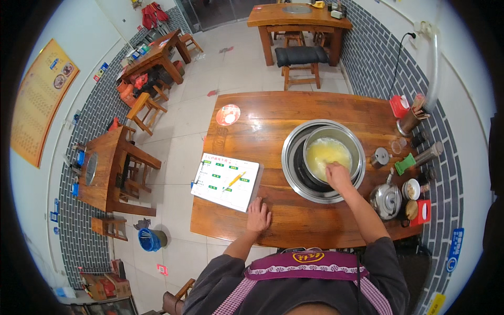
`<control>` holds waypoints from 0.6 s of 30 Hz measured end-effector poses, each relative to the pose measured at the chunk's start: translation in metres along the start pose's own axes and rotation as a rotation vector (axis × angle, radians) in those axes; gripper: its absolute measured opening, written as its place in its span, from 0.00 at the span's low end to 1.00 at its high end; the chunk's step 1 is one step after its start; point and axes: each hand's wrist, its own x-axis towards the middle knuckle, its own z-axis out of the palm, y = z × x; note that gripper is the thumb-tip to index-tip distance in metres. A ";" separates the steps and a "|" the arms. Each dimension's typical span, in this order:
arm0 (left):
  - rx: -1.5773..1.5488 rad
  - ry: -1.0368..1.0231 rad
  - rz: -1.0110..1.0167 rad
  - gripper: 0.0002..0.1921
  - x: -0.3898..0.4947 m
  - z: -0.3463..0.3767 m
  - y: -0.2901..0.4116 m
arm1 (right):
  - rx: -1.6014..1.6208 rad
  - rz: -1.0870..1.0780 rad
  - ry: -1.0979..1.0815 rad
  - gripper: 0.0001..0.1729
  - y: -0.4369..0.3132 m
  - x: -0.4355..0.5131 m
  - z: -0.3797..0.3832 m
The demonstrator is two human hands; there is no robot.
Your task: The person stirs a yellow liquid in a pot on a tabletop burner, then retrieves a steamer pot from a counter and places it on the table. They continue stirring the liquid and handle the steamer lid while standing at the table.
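My right hand (338,175) reaches over the near rim of a metal pot (357,151). Its fingers are bunched at the surface of a frothy yellow liquid (334,151). A blurred pale streak shows beside the fingertips; I cannot tell whether they hold something. The pot sits in a round steel-rimmed well (289,173) in a wooden table (271,134). My left hand (259,215) rests palm down on the tabletop, fingers spread and holding nothing. Just beyond it lies a clipboard with a printed sheet (208,185), and a yellow pen (236,180) lies across the sheet.
Along the right side stand a metal kettle (386,202), a lidded steel jar (380,157), stacked bowls (411,189), a chopstick holder (409,122) and red tissue boxes (399,106). A round red card (228,115) lies far left. A blue-lined bin (149,240) stands on the floor.
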 end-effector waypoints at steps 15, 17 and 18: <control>0.020 -0.032 0.002 0.21 0.002 0.000 0.003 | -0.013 0.157 0.028 0.09 0.017 -0.038 -0.020; 0.033 -0.019 0.003 0.20 0.003 0.001 0.001 | 0.036 0.064 -0.069 0.09 0.007 -0.038 -0.024; 0.038 -0.016 0.010 0.20 0.003 0.000 0.001 | 0.165 0.049 -0.161 0.10 -0.005 -0.034 -0.033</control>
